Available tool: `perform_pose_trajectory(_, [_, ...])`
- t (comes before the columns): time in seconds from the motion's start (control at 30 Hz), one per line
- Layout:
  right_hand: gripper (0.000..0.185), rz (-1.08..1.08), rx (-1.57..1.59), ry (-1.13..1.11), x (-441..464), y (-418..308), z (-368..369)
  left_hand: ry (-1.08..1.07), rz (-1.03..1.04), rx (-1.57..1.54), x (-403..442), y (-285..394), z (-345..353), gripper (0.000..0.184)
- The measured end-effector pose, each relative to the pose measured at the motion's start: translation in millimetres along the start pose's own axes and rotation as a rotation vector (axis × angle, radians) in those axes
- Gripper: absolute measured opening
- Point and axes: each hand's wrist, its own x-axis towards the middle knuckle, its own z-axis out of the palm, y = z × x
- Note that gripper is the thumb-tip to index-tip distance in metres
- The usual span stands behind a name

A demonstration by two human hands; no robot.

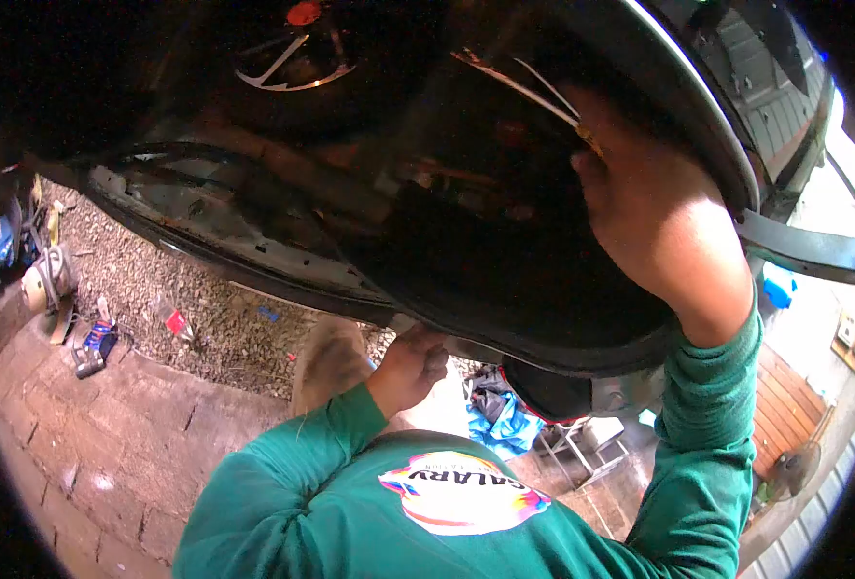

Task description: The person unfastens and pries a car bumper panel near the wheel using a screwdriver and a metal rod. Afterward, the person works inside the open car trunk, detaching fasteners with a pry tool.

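My right hand (654, 217) reaches into the dark opening of a car body, its fingers curled around thin wires (545, 98). One wire looks white, another coppery, and their ends stick out past the fingertips. My left hand (413, 367) is closed with bent fingers against the lower edge (369, 307) of the opening; whatever it grips there is hidden. A black rubber seal (582, 365) runs along the rim. Deep in the shade lies a shiny curved metal piece (302, 82) beneath a red spot. Most of the interior is too dark to make out.
A metal arm (799, 246) juts out at the right. Gravel (220, 328) and brick paving (89, 454) lie below left, with a bottle with a red label (174, 320) and a bag (0, 246). Beneath the car's edge are a blue plastic bag (503, 425) and a small metal stand (587, 454).
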Motion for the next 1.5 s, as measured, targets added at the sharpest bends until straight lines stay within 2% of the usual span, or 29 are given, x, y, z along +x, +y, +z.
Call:
perform_pose_trajectory(0.07, [0.044, -0.06, -0.015, 0.038, 0, 2, 1, -0.01, -0.05, -0.071, -6, 0, 10, 0.011])
perform_pose_trajectory(0.1, [0.044, -0.052, -0.021, 0.04, 0, 5, 2, 0.005, -0.109, -0.17, -9, 2, 12, 0.005])
perform_pose_trajectory(0.13, [0.045, -0.092, 0.014, 0.061, 0, 7, 4, 0.023, -0.17, -0.266, -11, 2, 12, 0.01])
perform_pose_trajectory(0.17, [0.045, -0.128, 0.049, 0.082, 0, 9, 4, 0.019, -0.178, -0.256, -11, -3, 8, 0.01])
perform_pose_trajectory(0.27, [0.046, -0.081, 0.025, 0.06, 2, 2, 1, 0.002, -0.018, -0.007, -16, -13, 8, 0.016])
perform_pose_trajectory(0.33, [0.046, -0.068, 0.039, 0.074, 2, 4, 0, -0.015, -0.282, -0.223, -28, -10, 24, 0.029])
perform_pose_trajectory(0.37, [0.046, -0.096, 0.037, 0.102, 1, 6, 2, -0.014, -0.285, -0.218, -29, -10, 32, 0.029])
perform_pose_trajectory(0.43, [0.046, -0.114, 0.037, 0.136, -1, 6, 3, -0.08, -0.324, -0.29, -28, -12, 48, 0.014])
perform_pose_trajectory(0.47, [0.046, -0.099, 0.044, 0.124, -1, 5, 2, -0.048, -0.353, -0.305, -32, -11, 55, 0.012])
perform_pose_trajectory(0.57, [0.046, -0.079, 0.054, 0.111, 0, 3, -2, -0.049, -0.298, -0.208, -32, -7, 64, 0.012])
perform_pose_trajectory(0.6, [0.047, -0.078, 0.061, 0.109, 1, 1, -2, -0.109, -0.289, -0.37, -24, -14, 50, 0.012])
perform_pose_trajectory(0.73, [0.047, -0.129, 0.038, 0.115, 0, 8, 2, -0.034, -0.333, -0.419, -21, -16, 50, 0.015])
perform_pose_trajectory(0.8, [0.047, -0.04, 0.052, 0.003, 1, 4, 0, 0.002, -0.309, -0.415, -9, -25, 43, 0.015])
perform_pose_trajectory(0.87, [0.048, -0.065, -0.001, 0.047, 3, 2, 0, 0.078, -0.299, -0.425, -7, -23, 47, 0.015])
perform_pose_trajectory(0.97, [0.049, -0.06, -0.02, 0.052, 1, 3, -1, 0.015, -0.307, -0.432, -13, -16, 48, 0.019])
perform_pose_trajectory(1.0, [0.049, -0.046, 0.018, 0.035, 1, 3, -2, -0.004, -0.298, -0.358, -17, -12, 48, 0.009])
perform_pose_trajectory(1.03, [0.049, -0.045, 0.018, 0.037, 0, 3, 0, -0.004, -0.298, -0.356, -23, -2, 46, 0.009])
perform_pose_trajectory(1.07, [0.049, -0.079, 0.013, 0.1, 1, 4, 2, -0.082, -0.352, 0.048, -29, 16, 45, 0.006])
perform_pose_trajectory(1.1, [0.05, -0.118, 0.004, 0.16, 3, 6, 4, -0.16, -0.393, 0.451, -35, 38, 50, 0.014])
perform_pose_trajectory(1.17, [0.048, -0.109, 0.022, 0.147, 6, 4, 2, -0.341, -0.078, 1.369, -41, 95, 71, 0.027])
perform_pose_trajectory(1.23, [0.047, -0.1, 0.047, 0.137, 7, 1, -3, -0.187, 0.153, 1.412, -2, 114, 57, 0.029])
perform_pose_trajectory(1.3, [0.045, 0.044, 0.129, -0.108, 7, -2, -8, -0.048, 0.393, 1.473, 70, 131, 43, 0.029])
perform_pose_trajectory(1.33, [0.045, 0.035, 0.133, -0.101, 6, 0, -6, -0.002, 0.486, 1.563, 113, 134, 36, 0.029])
perform_pose_trajectory(1.4, [0.045, -0.087, 0.016, 0.07, 5, 5, -2, 0.095, 0.616, 1.72, 197, 134, 22, 0.029])
perform_pose_trajectory(1.43, [0.045, -0.099, 0.014, 0.075, 9, 3, -1, 0.145, 0.652, 1.785, 234, 133, 17, 0.029])
perform_pose_trajectory(1.5, [0.045, 0.085, 0.023, -0.018, 4, -5, -5, 0.225, 0.668, 1.878, 297, 122, 5, 0.029])
